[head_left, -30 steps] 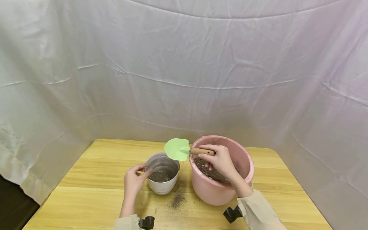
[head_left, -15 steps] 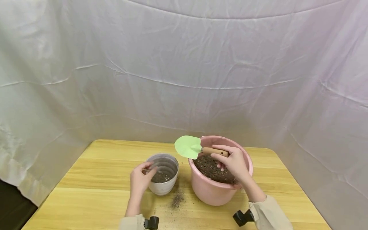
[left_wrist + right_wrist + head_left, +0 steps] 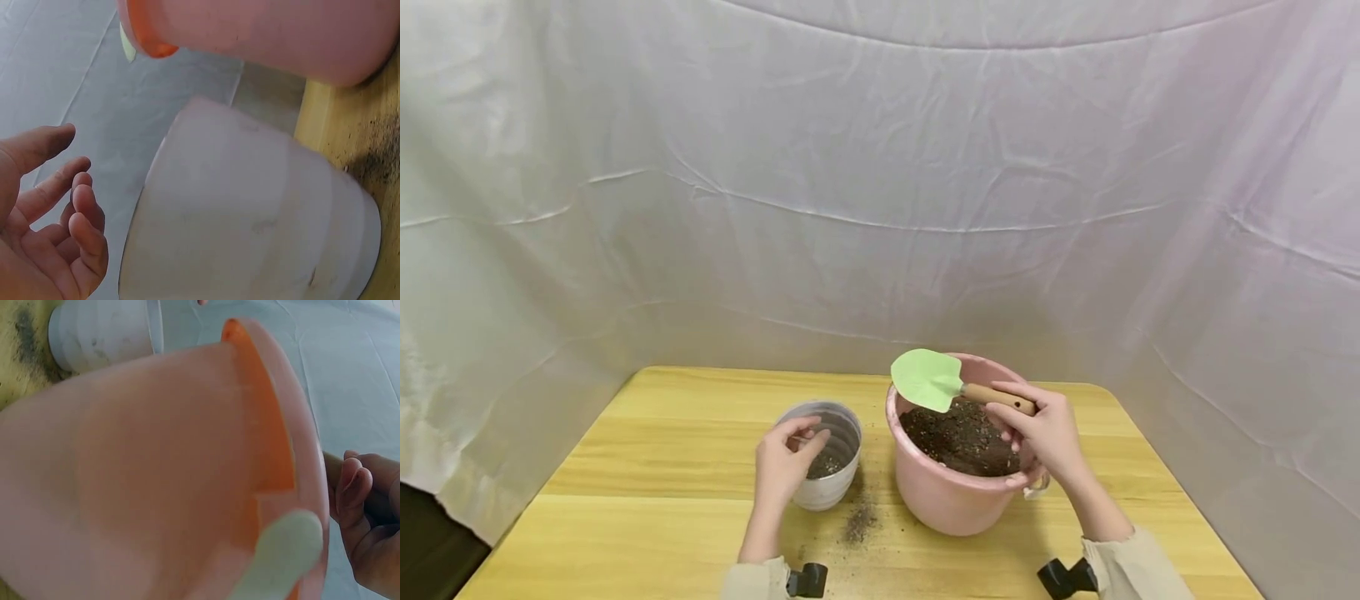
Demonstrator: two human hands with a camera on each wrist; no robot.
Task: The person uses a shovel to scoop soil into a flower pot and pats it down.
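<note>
My right hand (image 3: 1047, 432) grips the wooden handle of a small trowel (image 3: 958, 387) with a light green blade, held level over the pink bucket (image 3: 951, 500) of dark soil. In the right wrist view the pink bucket (image 3: 156, 475) fills the frame and my right hand (image 3: 369, 519) shows at the right edge. My left hand (image 3: 784, 467) hovers beside the near rim of the white ribbed pot (image 3: 827, 492), which holds a little soil. In the left wrist view the left hand (image 3: 47, 212) is apart from the white pot (image 3: 250, 219), fingers loosely curled and holding nothing.
Spilled soil (image 3: 859, 525) lies on the wooden table (image 3: 647, 533) between pot and bucket. A white cloth backdrop (image 3: 880, 183) hangs close behind and at both sides. Bare tabletop lies to the left and in front.
The right hand has carried the trowel rightward, from above the white pot to over the pink bucket. The left hand has come off the pot's rim and shifted slightly right.
</note>
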